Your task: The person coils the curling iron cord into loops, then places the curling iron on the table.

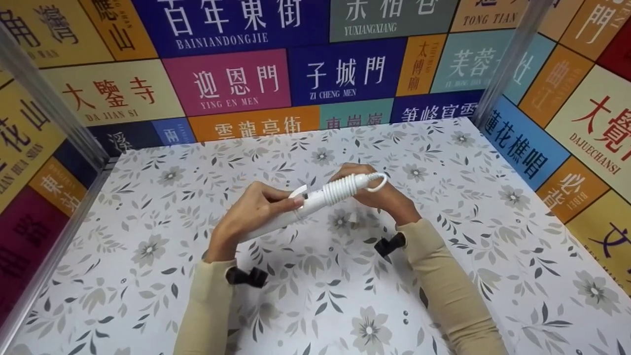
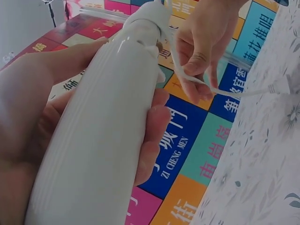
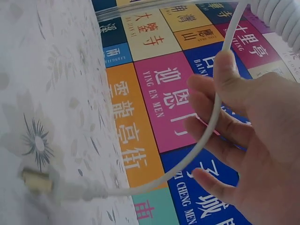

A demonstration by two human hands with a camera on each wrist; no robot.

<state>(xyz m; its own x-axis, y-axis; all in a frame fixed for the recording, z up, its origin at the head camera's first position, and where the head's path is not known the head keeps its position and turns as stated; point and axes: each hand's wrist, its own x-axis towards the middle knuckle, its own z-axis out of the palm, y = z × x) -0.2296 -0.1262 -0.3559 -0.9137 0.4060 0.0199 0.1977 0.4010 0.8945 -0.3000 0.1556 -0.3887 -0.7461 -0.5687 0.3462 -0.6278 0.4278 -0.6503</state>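
Note:
My left hand (image 1: 251, 209) grips a long white appliance that looks like a curling iron (image 1: 276, 224), tilted with its far end up to the right. A small lever (image 1: 298, 191) stands up by my left thumb. White cord (image 1: 340, 190) is wound in several turns round the end away from that hand. In the left wrist view the smooth body (image 2: 98, 126) lies across the palm. My right hand (image 1: 377, 197) pinches the loose cord (image 3: 206, 131) between thumb and fingers, just beyond the coils (image 3: 281, 21). From it hangs the plug (image 3: 38, 182), blurred in the right wrist view.
The table (image 1: 305, 320) wears a white cover with grey flowers and leaves. Behind and at both sides stand panels (image 1: 227, 81) of coloured blocks with lettering, with clear upright edges (image 1: 508, 64) at the corners. Each wrist carries a black strap mount (image 1: 246, 277).

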